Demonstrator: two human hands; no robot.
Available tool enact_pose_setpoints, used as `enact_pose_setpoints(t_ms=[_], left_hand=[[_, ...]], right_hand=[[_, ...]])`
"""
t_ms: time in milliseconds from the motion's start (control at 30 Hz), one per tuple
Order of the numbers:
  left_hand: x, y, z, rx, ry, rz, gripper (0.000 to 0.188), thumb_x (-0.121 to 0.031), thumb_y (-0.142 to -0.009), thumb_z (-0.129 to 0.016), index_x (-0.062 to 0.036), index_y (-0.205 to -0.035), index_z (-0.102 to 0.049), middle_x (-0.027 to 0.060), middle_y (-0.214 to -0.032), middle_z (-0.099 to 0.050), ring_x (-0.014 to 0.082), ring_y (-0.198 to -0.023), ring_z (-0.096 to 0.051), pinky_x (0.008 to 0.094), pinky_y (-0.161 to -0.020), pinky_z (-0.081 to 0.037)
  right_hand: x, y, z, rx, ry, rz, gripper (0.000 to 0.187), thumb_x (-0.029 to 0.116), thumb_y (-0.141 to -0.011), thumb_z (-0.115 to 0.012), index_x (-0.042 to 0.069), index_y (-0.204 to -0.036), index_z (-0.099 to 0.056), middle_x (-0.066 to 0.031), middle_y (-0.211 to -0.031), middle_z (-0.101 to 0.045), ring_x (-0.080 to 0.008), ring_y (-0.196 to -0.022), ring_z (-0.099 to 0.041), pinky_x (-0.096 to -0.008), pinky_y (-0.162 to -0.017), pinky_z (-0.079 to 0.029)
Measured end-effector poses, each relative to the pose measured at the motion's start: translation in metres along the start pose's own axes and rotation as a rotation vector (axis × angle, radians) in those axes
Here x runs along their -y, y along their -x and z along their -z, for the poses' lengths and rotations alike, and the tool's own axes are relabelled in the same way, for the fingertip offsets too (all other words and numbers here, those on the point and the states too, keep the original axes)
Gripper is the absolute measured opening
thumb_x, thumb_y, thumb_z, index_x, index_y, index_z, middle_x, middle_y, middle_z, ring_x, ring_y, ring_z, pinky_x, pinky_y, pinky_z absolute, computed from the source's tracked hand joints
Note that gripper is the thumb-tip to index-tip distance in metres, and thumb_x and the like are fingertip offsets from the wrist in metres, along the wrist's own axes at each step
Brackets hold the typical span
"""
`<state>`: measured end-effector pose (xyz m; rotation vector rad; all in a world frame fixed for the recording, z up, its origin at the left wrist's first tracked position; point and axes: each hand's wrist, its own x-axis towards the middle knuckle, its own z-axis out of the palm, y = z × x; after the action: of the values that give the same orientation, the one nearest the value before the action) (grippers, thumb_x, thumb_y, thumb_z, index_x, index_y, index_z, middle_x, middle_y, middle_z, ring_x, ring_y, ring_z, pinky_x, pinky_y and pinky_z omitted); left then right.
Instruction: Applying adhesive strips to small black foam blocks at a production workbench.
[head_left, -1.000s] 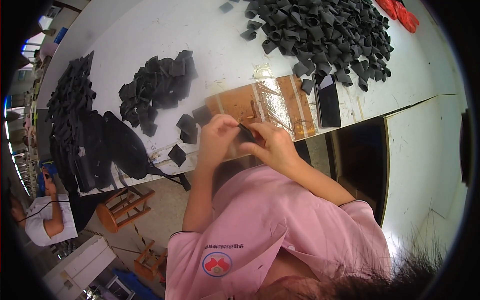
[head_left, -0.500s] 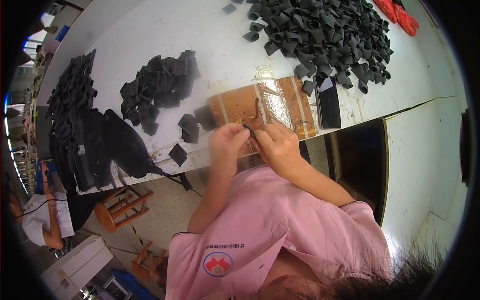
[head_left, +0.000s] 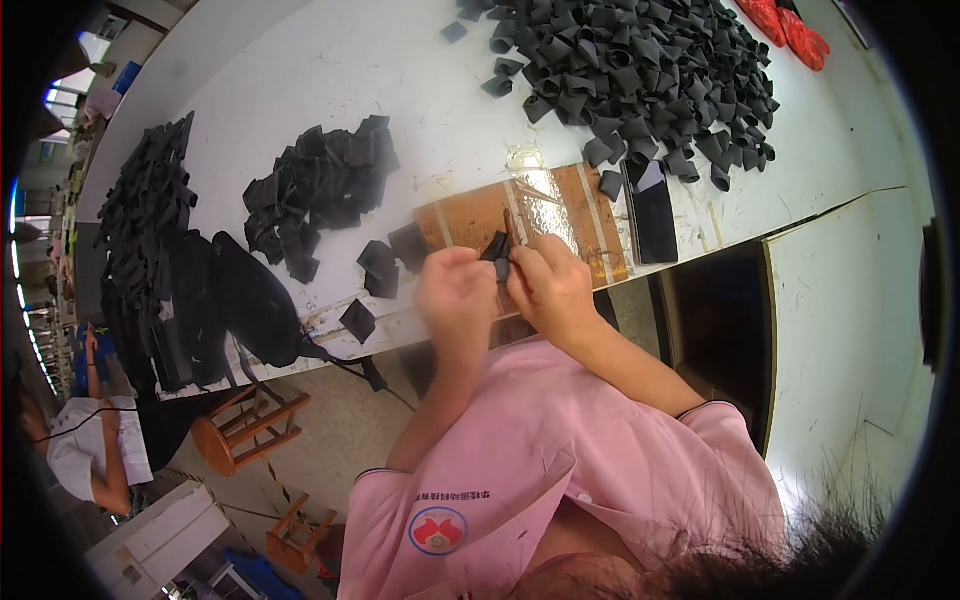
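Over the near edge of a brown board [head_left: 455, 222], my two hands work close together on a small black piece of sheet material [head_left: 495, 246]. My right hand [head_left: 555, 292] pinches this piece between thumb and fingers. Motion smears my left hand [head_left: 457, 300]; it is at the piece's left side, its fingers bent, and whether they grip it is unclear. A grey strip of the piece shows between the hands. Just left of the board lie a few loose flat black pieces [head_left: 378, 270], one of them [head_left: 358, 321] near the table edge.
A big heap of curled black pieces [head_left: 640, 75] covers the far right. Flat black pieces [head_left: 320, 180] are piled at centre left, with a long black stack [head_left: 150, 215] further left. A phone [head_left: 654, 215] lies beside the board. Wooden stools [head_left: 245, 430] stand below, near another person [head_left: 95, 440].
My left hand has turned and moved slightly right and down. The black piece, mostly hidden between the fingers before, now shows more above and between the hands.
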<state>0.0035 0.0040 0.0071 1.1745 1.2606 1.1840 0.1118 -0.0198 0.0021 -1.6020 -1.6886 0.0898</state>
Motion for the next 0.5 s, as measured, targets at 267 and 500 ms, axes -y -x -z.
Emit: enact_pose_setpoints(t_ms=[267, 500], left_hand=[[-0.014, -0.007, 0.013, 0.398, 0.512, 0.384, 0.019, 0.008, -0.074, -0.05, -0.0001, -0.091, -0.048, 0.0044, -0.069, -0.05, 0.0033, -0.038, -0.031, 0.0172, -0.036, -0.026], [-0.03, -0.02, 0.006, 0.295, 0.676, 0.363, 0.019, 0.009, -0.077, -0.043, 0.0044, -0.095, -0.047, 0.0149, -0.079, -0.057, 0.0033, -0.033, -0.035, 0.0188, -0.03, -0.024]], right_hand=[[-0.007, -0.002, 0.015, 0.243, -1.591, -0.997, 0.002, 0.004, -0.075, -0.06, 0.003, -0.077, -0.06, 0.0022, -0.066, -0.052, -0.0049, -0.051, -0.04, -0.0185, -0.043, -0.029], [-0.005, -0.026, 0.036, 0.397, -1.49, -0.851, 0.02, 0.022, -0.086, -0.054, 0.006, -0.073, -0.054, 0.0048, -0.061, -0.042, -0.0023, -0.052, -0.033, -0.0182, -0.043, -0.026]])
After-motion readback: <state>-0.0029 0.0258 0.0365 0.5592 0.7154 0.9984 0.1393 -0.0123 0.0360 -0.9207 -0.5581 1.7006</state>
